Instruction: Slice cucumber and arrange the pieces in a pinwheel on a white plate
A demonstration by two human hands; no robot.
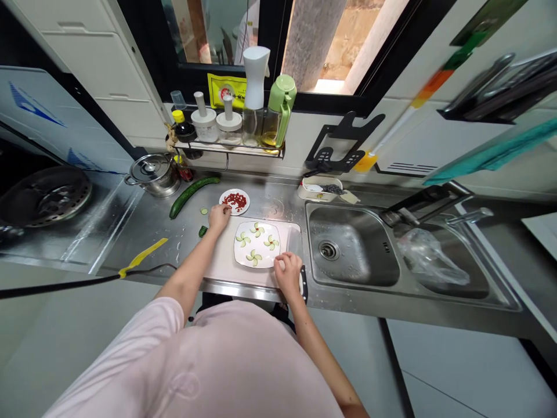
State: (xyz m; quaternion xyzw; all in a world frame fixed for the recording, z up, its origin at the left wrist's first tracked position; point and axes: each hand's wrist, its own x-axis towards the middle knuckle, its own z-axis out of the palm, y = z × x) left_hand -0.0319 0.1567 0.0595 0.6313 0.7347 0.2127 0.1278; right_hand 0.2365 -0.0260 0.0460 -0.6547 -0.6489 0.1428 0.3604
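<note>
My left hand (220, 219) reaches to the near edge of a small round plate (223, 200) of chopped red bits (235, 202). Its fingers are drawn together there; what they hold, if anything, is too small to make out. A white squarish plate (256, 245) lies on a pale cutting board (221, 264), bearing several pinwheels of green-edged slices (254, 258), some with red centres. Close by that plate's right corner is my right hand (288, 273), fingers curled and thumb meeting fingertip. Anything in that pinch is hidden. A wide knife blade (295, 239) lies beyond it, its dark handle (304, 283) partly covered.
A long cucumber (191, 194) and a green end piece (202, 231) lie left of the board. Behind stand a lidded pot (152, 173) and a rack (226, 148) of seasonings and oil bottles. A steel sink (352, 247) is at right, a plastic bag (430, 255) in its second basin.
</note>
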